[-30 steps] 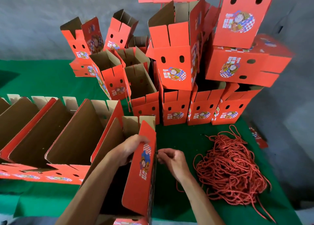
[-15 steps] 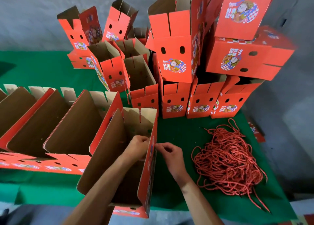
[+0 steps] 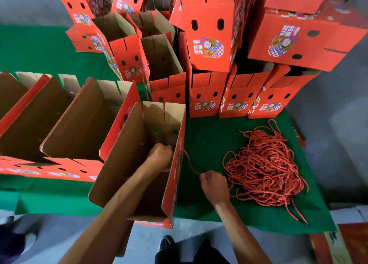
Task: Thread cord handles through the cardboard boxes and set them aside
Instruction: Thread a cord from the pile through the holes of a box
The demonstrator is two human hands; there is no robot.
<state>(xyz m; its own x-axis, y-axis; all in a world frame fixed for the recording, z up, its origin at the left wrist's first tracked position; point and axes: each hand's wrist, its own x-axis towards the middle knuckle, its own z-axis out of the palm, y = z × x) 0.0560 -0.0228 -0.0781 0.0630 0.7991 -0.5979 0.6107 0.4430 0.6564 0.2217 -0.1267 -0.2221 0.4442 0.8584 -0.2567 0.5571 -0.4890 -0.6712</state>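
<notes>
Cardboard box point(image 3: 127, 164) stands open-topped at the near edge of the worktop point(image 3: 209, 136), which is covered in green cloth, and my left arm reaches down into it. My left hand point(image 3: 161, 156) is curled into a fist against the inside of the box's right wall, low behind the printed red panel; the fingers bend tightly inward, but I cannot tell from here whether they have hold of the cord end. A red cord point(image 3: 190, 164) comes out of that right wall and runs slack across the cloth to my right hand point(image 3: 214, 186), which pinches its other end between curled fingers and thumb, just right of the box and resting near the cloth.

Just right of my right hand lies a tangled heap of cords point(image 3: 264, 168), the same twisted red kind, with loose ends trailing toward the near right corner of the worktop.

To the left, a row of open boxes point(image 3: 75, 128) lies tilted, brown insides showing, touching one another. At the far side stands a pile of red boxes point(image 3: 211, 44), some upright, some stacked on others, each with two oval holes and a cartoon print. A short cord point(image 3: 146, 84) hangs from one of them, left of centre.
</notes>
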